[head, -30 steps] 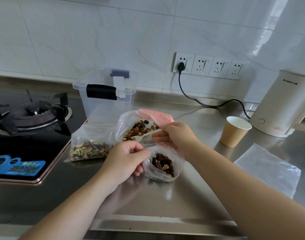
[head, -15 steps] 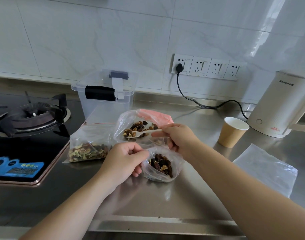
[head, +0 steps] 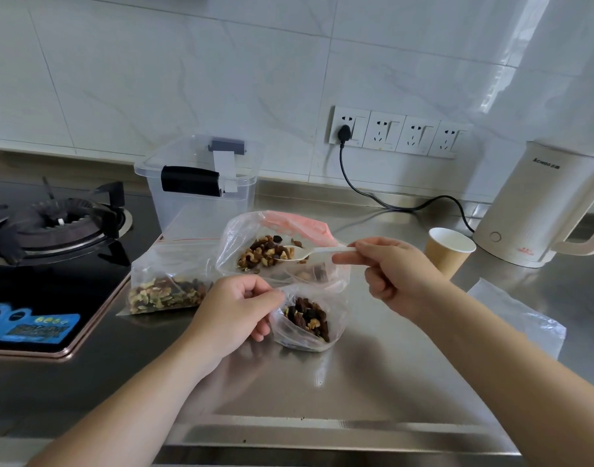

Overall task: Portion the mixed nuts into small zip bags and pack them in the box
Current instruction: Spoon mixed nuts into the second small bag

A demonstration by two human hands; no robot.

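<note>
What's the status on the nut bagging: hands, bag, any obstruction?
Left hand pinches small bag open. Right hand holds spoon over big nut bag. Box unblocked.

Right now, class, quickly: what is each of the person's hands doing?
Left hand: closed, pinching the rim of the small clear plastic zip bag of nuts.
Right hand: closed, holding the white plastic spoon over the large nut bag.

Open small bag (head: 305, 326) of nuts upright, clear box (head: 201, 190) behind
</note>
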